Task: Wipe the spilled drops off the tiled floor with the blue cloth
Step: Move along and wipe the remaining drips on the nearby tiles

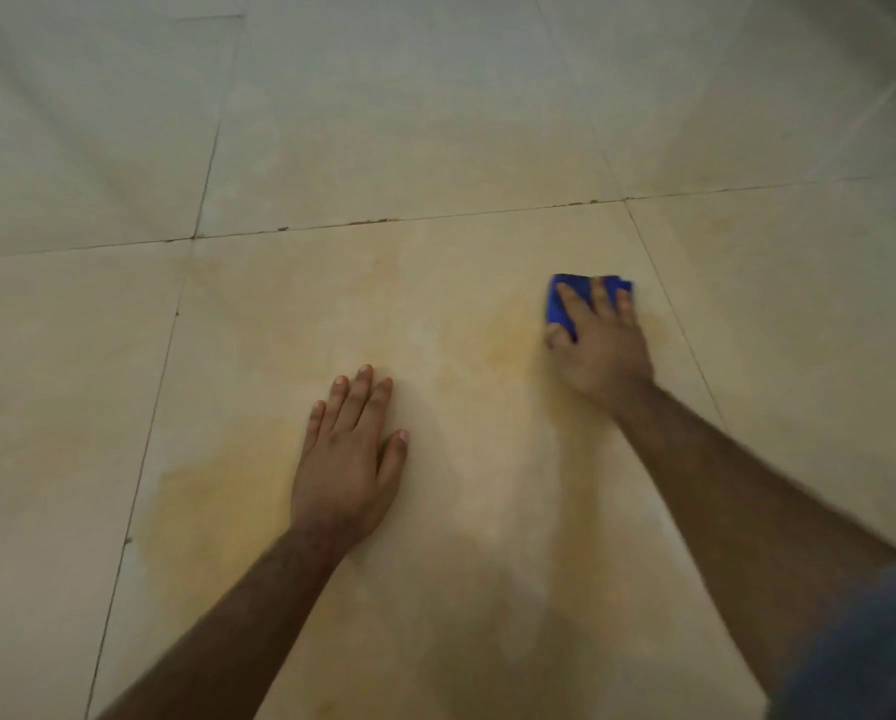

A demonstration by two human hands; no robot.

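Note:
My right hand [599, 340] lies flat on a small blue cloth [560, 304] and presses it onto the beige tiled floor [435, 314], fingers straight, at the right of the middle tile. Most of the cloth is hidden under the palm; blue shows past the fingertips and beside the thumb. My left hand [349, 459] rests flat on the same tile, nearer to me, fingers straight and together, holding nothing. Faint yellowish patches tint the tile left of the cloth [508, 340] and left of my left hand [217, 491]. No separate drops can be made out.
Dark grout lines [383, 220] cross the floor beyond both hands and run down the left side. A bit of dark blue fabric [872, 652] shows at the lower right corner.

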